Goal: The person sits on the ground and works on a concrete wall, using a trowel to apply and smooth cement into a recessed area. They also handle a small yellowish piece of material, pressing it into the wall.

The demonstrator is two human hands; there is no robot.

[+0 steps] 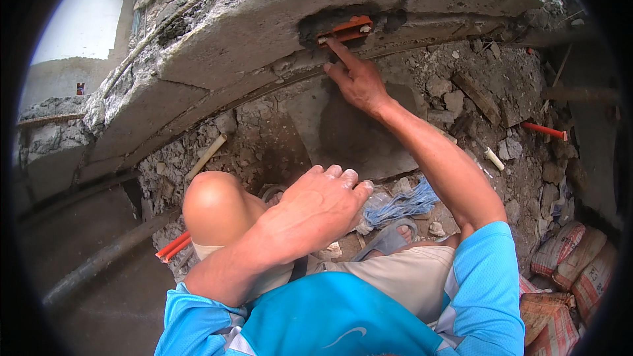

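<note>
From the head view I watched the right hand (359,79) stretched up and away from the body, its forefinger laid out straight against the near end of an orange conduit box (346,29) that sat in a rough pocket chipped into the broken concrete beam (250,33). That grip was released: the finger only touched the box, the other fingers lay loosely curled and held nothing. The box lay tilted, its right end a little higher, sunk in the dark hollow with grey rubble all round it.

The left hand (316,207) hung lower, nearer the body, above the bent bare knee (214,204). Its fingers were curled downward and I could not tell whether that grip closed on anything, since the palm side was turned from me.

Below the hands I saw a sloping grey slab (356,138), a bundle of blue cord (405,203) beside a grey sandal (389,237), and loose stones over the ground. An orange pipe (544,130) lay well apart at the right, two more orange pipes (173,247) poked out near the knee, and filled sacks (573,257) were stacked at the lower right
</note>
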